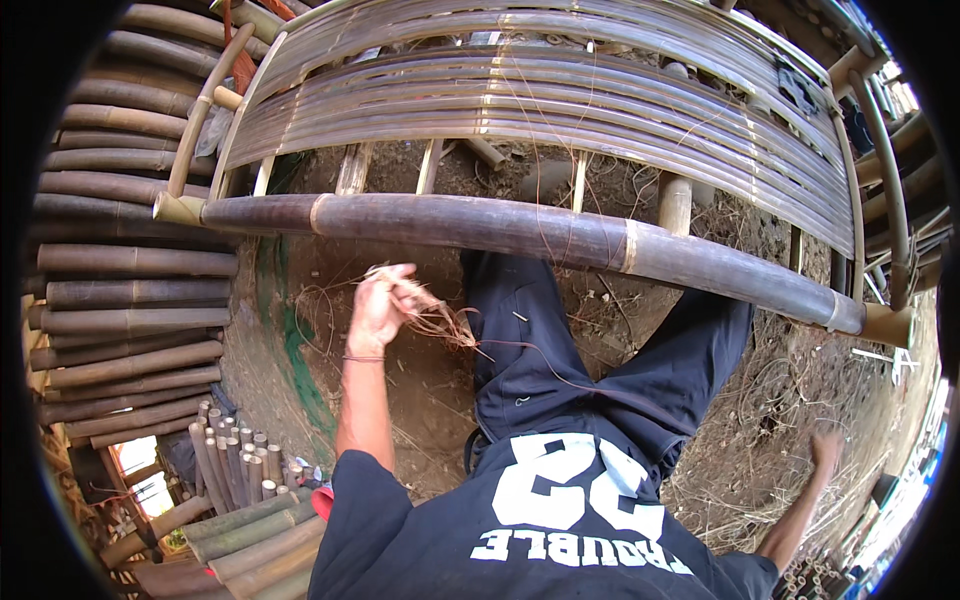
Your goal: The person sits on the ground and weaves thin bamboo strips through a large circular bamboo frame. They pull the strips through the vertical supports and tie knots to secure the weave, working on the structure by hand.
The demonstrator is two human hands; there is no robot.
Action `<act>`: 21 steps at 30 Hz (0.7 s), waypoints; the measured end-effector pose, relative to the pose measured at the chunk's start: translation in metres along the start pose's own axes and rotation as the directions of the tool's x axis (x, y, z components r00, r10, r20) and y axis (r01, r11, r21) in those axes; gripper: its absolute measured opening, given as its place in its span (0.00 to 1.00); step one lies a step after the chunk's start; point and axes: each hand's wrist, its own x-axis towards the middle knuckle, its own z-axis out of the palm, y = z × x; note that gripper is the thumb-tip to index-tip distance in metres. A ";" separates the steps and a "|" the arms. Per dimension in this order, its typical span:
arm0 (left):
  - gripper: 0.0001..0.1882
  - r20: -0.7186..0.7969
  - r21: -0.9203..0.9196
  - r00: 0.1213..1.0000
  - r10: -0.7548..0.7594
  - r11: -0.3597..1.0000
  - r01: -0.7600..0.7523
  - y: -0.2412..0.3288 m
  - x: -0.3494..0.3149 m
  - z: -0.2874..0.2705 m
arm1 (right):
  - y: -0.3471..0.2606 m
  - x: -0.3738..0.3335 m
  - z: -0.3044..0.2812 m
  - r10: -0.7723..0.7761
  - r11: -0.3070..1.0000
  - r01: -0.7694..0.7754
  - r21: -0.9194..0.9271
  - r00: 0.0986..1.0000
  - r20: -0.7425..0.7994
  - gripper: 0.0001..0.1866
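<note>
My left hand [378, 308] is closed around a tangled bundle of thin reddish-brown strands [450, 325], just above my left thigh. One loose strand trails from it across my lap. Low at the far right, my right hand [827, 446] is held out over the ground beside me; blur and small size hide its fingers. In front of my knees runs the thick dark bamboo pole [470, 222] of a bamboo bench. Behind that pole lies the bench's slatted surface [400, 105]. Several thin strands hang over the slats and the pole.
Bamboo poles [140, 292] are stacked along the left. Short bamboo pieces [240, 455] stand upright in a cluster below them. A dark cross-shaped object [795, 88] rests on the slats at the right. Dry fibres litter the dirt ground [730, 470] to my right.
</note>
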 end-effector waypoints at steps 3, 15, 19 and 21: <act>0.15 0.198 -0.077 0.978 0.069 0.996 -0.054 0.004 -0.010 0.024 | -0.176 -0.211 -0.083 -0.507 0.500 0.772 0.392 0.628 -0.590 0.40; 0.33 0.537 -0.188 0.803 0.259 0.964 -0.185 0.086 -0.060 0.039 | -0.445 -0.439 -0.071 -0.899 -0.209 0.732 0.649 0.118 -0.422 0.21; 0.40 0.461 -0.307 0.785 0.414 0.904 -0.297 0.091 -0.053 0.017 | -0.395 -0.416 -0.110 -0.981 -0.070 -0.067 0.995 -0.176 -0.081 0.15; 0.33 0.412 -0.587 0.790 0.453 0.796 -0.150 0.090 -0.037 -0.006 | -0.363 -0.396 -0.111 -0.950 -0.134 -0.381 0.915 -0.213 -0.227 0.15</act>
